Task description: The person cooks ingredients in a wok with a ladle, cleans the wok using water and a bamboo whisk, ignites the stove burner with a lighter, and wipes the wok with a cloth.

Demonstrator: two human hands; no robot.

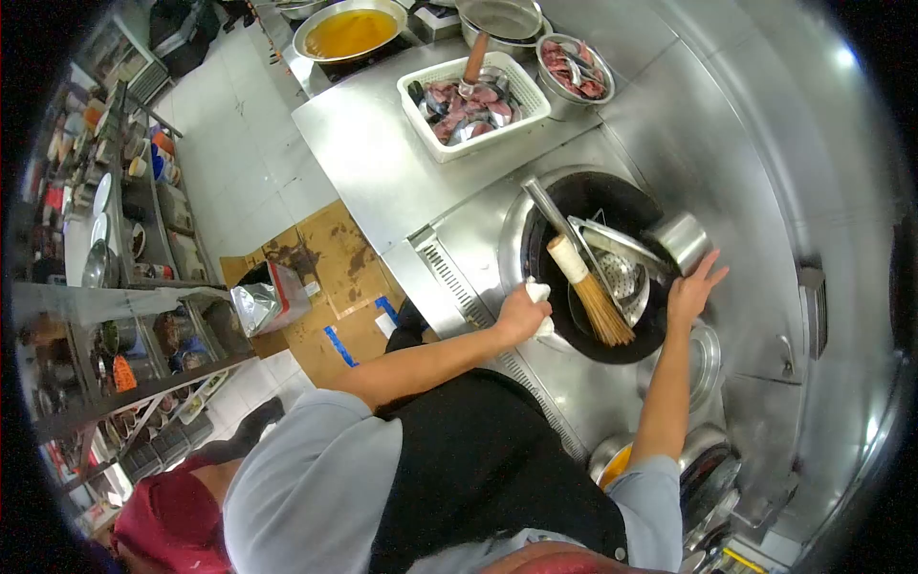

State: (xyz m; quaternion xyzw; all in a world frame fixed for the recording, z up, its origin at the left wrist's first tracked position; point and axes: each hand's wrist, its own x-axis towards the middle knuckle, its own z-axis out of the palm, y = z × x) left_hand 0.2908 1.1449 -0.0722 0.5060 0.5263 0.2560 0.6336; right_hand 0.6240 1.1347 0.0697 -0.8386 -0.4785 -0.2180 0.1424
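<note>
My left hand (522,317) is closed around a folded white cloth (539,298) at the near left rim of a dark wok (636,346). On the far side, my right hand (692,289) has its fingers stretched out beside a metal pot (683,241) tilted over the wok's right rim. Whether the fingers touch the pot is hard to see. Inside the wok lie a bamboo wok brush (595,295), a perforated metal strainer (620,275) and a long metal handle (547,205) that sticks out over the upper left rim.
Beyond the wok, a white plastic basket (414,121) holds fish pieces and a wooden-handled tool. Near it stand a metal bowl of fish (576,70) and a pan of orange liquid (350,34). Shelving (143,225) lines the left; another person's red cap (172,521) shows lower left.
</note>
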